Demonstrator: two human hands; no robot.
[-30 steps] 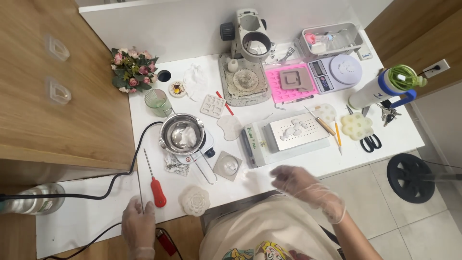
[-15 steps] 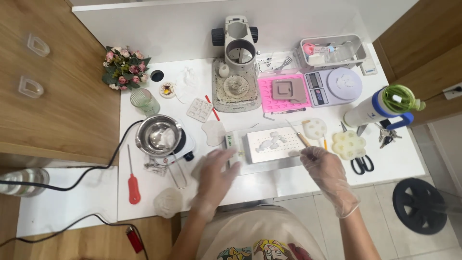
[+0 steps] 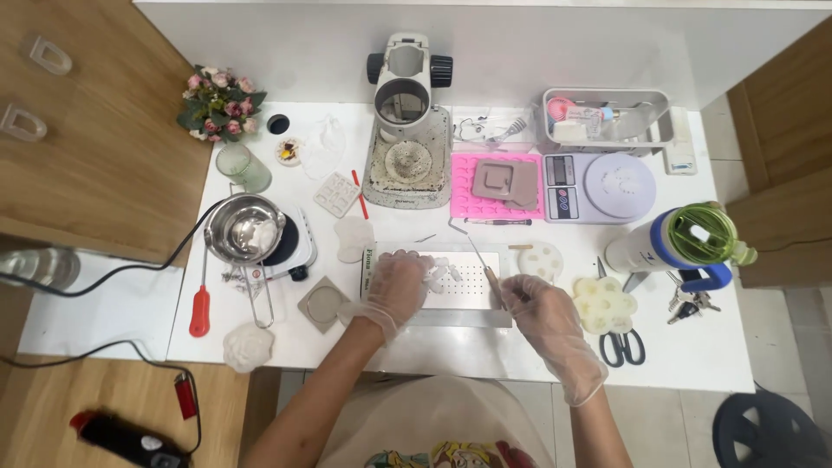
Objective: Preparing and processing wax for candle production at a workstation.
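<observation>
Both my hands wear clear gloves. My left hand [image 3: 397, 286] rests flat on the left part of a perforated metal plate [image 3: 472, 290], beside pale wax pieces [image 3: 442, 269] lying on it. My right hand [image 3: 530, 303] grips a thin wooden-handled metal tool [image 3: 482, 260] at the plate's right end, with its tip pointing up-left over the plate.
A small pot [image 3: 244, 228] sits on a hotplate at left, with a red-handled tool [image 3: 200, 305] beside it. Also here are a microscope [image 3: 405, 95], pink mould [image 3: 496, 185], digital scale [image 3: 600, 186], blue-and-green bottle [image 3: 680, 240], flower moulds [image 3: 604, 304], scissors [image 3: 620, 344], a square mould [image 3: 325, 304] and a white rose [image 3: 247, 347].
My left hand went from the table's front-left edge onto the metal plate. My right hand reached to the plate's right end and took up the thin tool. The view shifted.
</observation>
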